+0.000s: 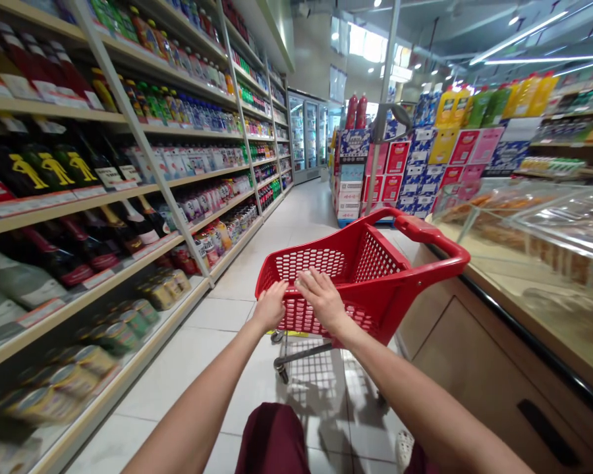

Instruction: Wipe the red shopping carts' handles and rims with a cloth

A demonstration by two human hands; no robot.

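A red plastic shopping cart (395,296) stands sideways in front of me, its basket to the left and its handle to the right. My left hand (271,306) is closed over the basket's near rim, close to its left corner. Just right of it, my right hand (321,299) lies over the same rim, its fingers stretched out and slightly apart above the basket. The inside of the basket shows only in part, and I cannot make out anything in it.
Along the left runs a tall shelf (178,240) with bottles and cans. A glass-topped bakery counter (479,289) borders the right side. Stacked drink cartons (395,171) stand beyond the cart. The tiled aisle (301,204) leads to glass-door coolers (304,131).
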